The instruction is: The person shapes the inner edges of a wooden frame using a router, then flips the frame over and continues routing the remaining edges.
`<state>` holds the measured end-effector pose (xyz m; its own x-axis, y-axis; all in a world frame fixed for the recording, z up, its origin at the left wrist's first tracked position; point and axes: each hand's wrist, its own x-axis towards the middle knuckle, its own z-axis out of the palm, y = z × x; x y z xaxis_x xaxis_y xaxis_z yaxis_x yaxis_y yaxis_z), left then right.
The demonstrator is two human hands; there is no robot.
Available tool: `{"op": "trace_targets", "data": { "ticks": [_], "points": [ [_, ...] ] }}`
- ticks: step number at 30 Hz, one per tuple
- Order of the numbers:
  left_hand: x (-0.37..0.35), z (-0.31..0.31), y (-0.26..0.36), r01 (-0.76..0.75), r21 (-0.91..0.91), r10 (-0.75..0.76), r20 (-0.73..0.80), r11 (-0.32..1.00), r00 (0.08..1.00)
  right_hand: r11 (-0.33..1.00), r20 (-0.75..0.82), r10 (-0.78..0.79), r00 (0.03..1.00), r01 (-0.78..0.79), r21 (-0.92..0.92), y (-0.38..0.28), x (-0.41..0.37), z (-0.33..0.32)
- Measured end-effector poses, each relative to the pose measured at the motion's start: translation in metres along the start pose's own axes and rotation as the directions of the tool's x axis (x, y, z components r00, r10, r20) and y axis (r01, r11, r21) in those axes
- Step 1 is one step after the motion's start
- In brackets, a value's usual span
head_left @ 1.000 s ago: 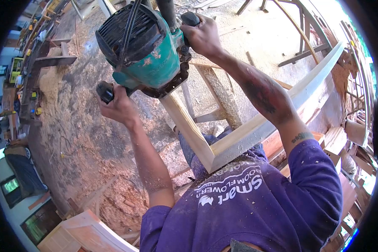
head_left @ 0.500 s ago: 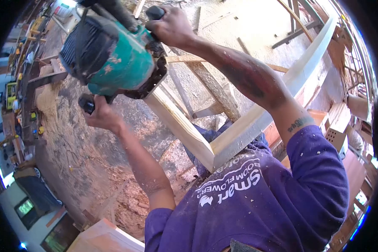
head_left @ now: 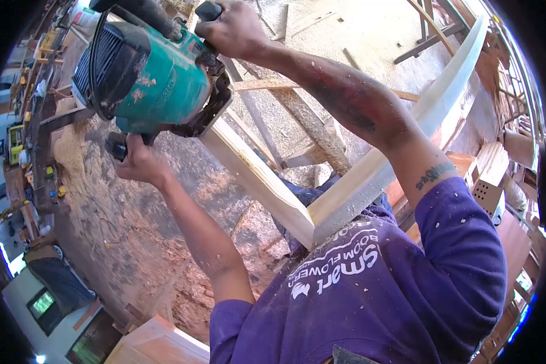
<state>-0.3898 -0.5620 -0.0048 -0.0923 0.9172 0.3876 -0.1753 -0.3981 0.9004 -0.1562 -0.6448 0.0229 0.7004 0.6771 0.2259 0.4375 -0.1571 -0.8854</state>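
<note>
A teal plunge router (head_left: 164, 85) with a black ribbed top stands at the far end of a pale wooden board (head_left: 258, 179). My left hand (head_left: 141, 161) is wrapped round its near black knob, and my right hand (head_left: 236, 30) grips the knob on the far side. The board runs back toward my body and meets a second long, curved wooden piece (head_left: 361, 188) at a corner against my purple shirt. A dark hose or tube (head_left: 148, 15) rises by the router's top. The router's base covers the board beneath it, so the bit is hidden.
Wood shavings (head_left: 164, 242) cover the floor. Rough timber supports (head_left: 306, 130) stand beyond the board. At lower left is a wooden panel (head_left: 158, 346); at right lies a perforated block (head_left: 487, 200) among wood pieces. Tools and offcuts line the far left.
The router has shifted slightly left and away from me along the board, with both hands still on its knobs. The view has moved a little.
</note>
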Motion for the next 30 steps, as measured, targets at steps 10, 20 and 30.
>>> {"op": "trace_targets", "data": {
  "ticks": [10,20,30],
  "points": [
    [0.017,0.003,-0.01,-0.022,-0.002,0.022,0.032,1.0,0.999,0.668,0.171,-0.459,0.872,0.466,-0.58,0.025,0.026,0.017],
    [0.032,0.016,-0.016,-0.025,0.041,0.025,0.003,0.999,1.0,0.877,-0.058,-0.407,0.912,0.372,-0.304,0.006,0.036,0.019],
    [0.043,0.028,-0.016,-0.097,-0.006,0.097,0.023,0.995,0.995,0.992,-0.046,-0.128,0.991,0.129,0.001,-0.001,0.051,0.024]
  ]
}}
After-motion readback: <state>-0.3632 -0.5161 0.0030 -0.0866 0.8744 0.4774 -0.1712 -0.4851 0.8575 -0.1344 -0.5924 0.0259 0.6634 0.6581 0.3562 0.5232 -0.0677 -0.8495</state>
